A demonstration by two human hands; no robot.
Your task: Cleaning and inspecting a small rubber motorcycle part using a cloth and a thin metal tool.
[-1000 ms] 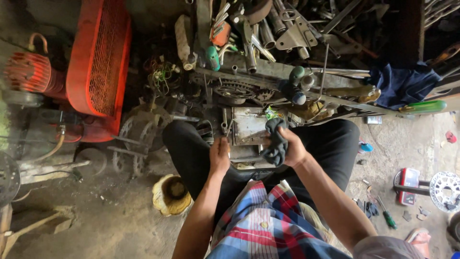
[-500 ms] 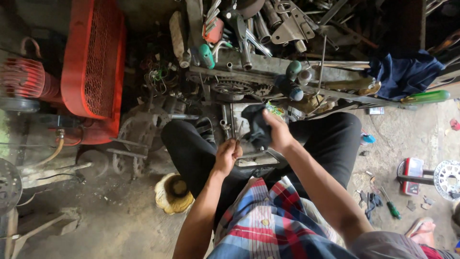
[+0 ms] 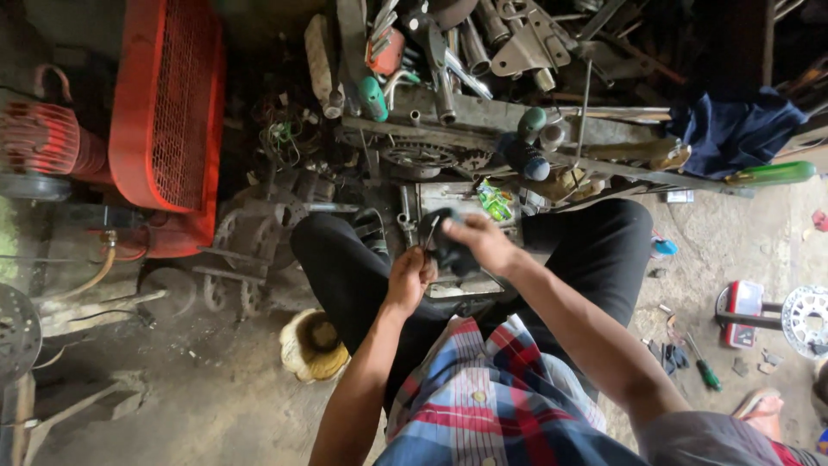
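A slim metal tool (image 3: 429,235) is gripped in the left hand (image 3: 412,272), whose fingers (image 3: 423,259) are curled into a tight fist around the tool's lower end; only a short length of the shaft is seen above the knuckles, and its long axis is set nearly upright in the view, tipped slightly to the right, with the tip pointed away from the person toward the metal engine block (image 3: 457,203). A dark, bulky part (image 3: 448,246) is clasped by the right hand (image 3: 483,242), the fingers (image 3: 457,231) being bent over its top and the thumb hidden beneath; whether the part is wrapped in cloth cannot be told. The tool's tip is held against or just beside the left edge of that dark part, directly in front of the engine block and between the knees of the black trousers (image 3: 595,250). Both hands are kept close together, almost touching. A plaid shirt (image 3: 483,406) is seen nearer the camera than the engine block. A red mesh guard (image 3: 164,103) stands well to the left of the block, a green-handled screwdriver (image 3: 373,97) lies beyond it among piled scrap, a blue cloth (image 3: 733,129) is draped beyond it to the right, and a yellowish round container (image 3: 312,345) rests on the floor left of the left knee.
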